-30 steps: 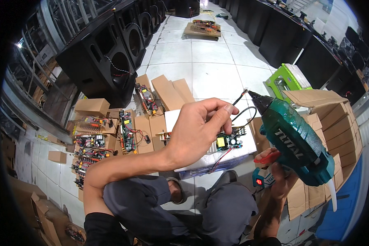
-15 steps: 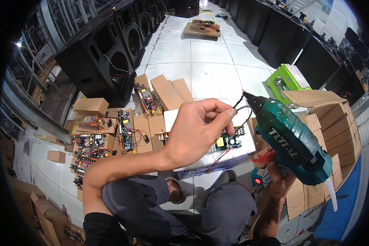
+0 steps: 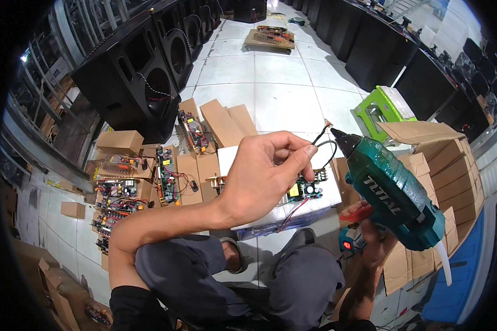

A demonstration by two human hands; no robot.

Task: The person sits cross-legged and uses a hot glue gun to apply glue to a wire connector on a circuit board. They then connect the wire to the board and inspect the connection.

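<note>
Glue gun (image 3: 395, 193) is the landmark: teal, its long axis slanting from the nozzle at upper left down to the white stick at lower right. The right hand (image 3: 370, 240) is clenched around its grip from below, a finger on the red trigger. Just left of the nozzle, the left hand (image 3: 262, 176) pinches a thin black wire (image 3: 321, 144) between thumb and fingertip; the wire loops up and its bare end lies almost touching the tip, so the left hand is the nearer one. Below and left of the gun, a circuit board (image 3: 303, 190) rests on a white box (image 3: 315, 207). Where the wire joins the board is hidden behind the fingers.
</note>
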